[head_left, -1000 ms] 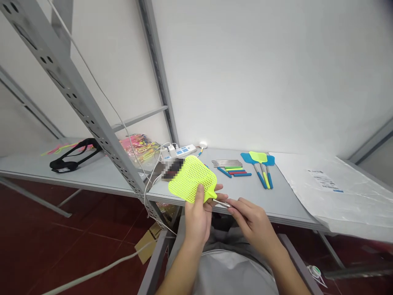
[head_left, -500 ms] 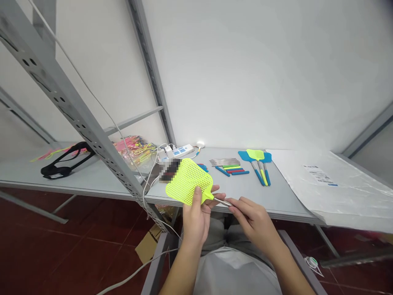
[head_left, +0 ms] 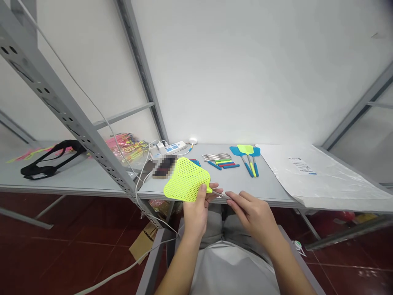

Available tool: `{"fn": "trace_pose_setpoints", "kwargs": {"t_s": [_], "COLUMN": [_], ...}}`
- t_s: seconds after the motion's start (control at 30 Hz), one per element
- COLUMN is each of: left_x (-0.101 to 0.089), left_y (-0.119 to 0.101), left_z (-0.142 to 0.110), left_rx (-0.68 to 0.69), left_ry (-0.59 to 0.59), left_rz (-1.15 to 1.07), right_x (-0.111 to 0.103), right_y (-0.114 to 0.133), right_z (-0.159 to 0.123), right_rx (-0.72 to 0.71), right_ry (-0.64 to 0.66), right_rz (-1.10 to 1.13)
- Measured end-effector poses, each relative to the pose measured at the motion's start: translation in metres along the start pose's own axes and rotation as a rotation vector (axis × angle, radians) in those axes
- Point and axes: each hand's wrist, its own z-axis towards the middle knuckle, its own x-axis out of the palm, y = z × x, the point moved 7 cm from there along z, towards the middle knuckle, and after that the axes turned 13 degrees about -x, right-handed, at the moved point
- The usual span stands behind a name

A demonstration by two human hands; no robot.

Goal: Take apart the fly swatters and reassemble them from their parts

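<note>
My left hand grips the neck of a neon yellow fly-swatter head, thumb on its mesh, holding it over the table's front edge. My right hand pinches a thin metal rod that runs into the head's socket. On the grey table behind lie a row of metal rods, several coloured handle sleeves and three finished swatters, two blue and one yellow.
A power strip with cables sits at the back. A bag of pink and yellow parts and a black strap lie left. A large plastic sheet covers the right. A grey shelf upright slants across the left.
The view has panned right and up. Both hands keep their hold on the swatter head and rod, shifted slightly up.
</note>
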Motion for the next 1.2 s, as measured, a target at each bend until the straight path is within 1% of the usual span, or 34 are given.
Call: {"fn": "trace_pose_setpoints", "kwargs": {"t_s": [0.13, 0.27, 0.37, 0.47, 0.6, 0.67, 0.8, 0.9, 0.97, 1.07, 1.2], "left_x": [-0.001, -0.002, -0.004, -0.008, -0.01, -0.01, -0.007, -0.004, -0.004, -0.006, -0.011], "left_y": [0.004, 0.008, 0.012, 0.014, 0.018, 0.02, 0.022, 0.022, 0.022, 0.021, 0.02], "left_z": [-0.001, 0.002, 0.008, 0.017, 0.025, 0.026, 0.023, 0.021, 0.021, 0.022, 0.026], "left_rx": [-0.035, -0.052, -0.057, -0.056, -0.099, -0.125, -0.123, -0.113, -0.102, -0.06, -0.044], "left_ry": [-0.015, -0.017, -0.016, -0.009, 0.04, 0.063, 0.11, 0.128, 0.116, 0.064, 0.008], "left_rz": [-0.035, -0.046, -0.032, 0.019, 0.176, 0.208, 0.155, 0.107, 0.076, 0.017, -0.035], "right_x": [-0.006, -0.006, -0.002, 0.003, 0.011, 0.013, 0.017, 0.021, 0.022, 0.024, 0.026], "right_y": [0.006, 0.008, 0.006, -0.001, -0.012, -0.013, -0.009, -0.003, -0.001, -0.002, -0.004], "right_z": [0.0, 0.0, 0.002, 0.004, 0.004, 0.004, 0.004, 0.006, 0.007, 0.005, 0.001], "right_rx": [-0.032, -0.037, -0.048, -0.022, 0.078, 0.126, 0.227, 0.28, 0.296, 0.313, 0.282], "right_ry": [-0.054, -0.1, -0.07, -0.006, 0.128, 0.179, 0.234, 0.248, 0.234, 0.231, 0.262], "right_rz": [-0.071, -0.092, -0.088, -0.073, 0.027, 0.085, 0.206, 0.31, 0.393, 0.478, 0.55]}}
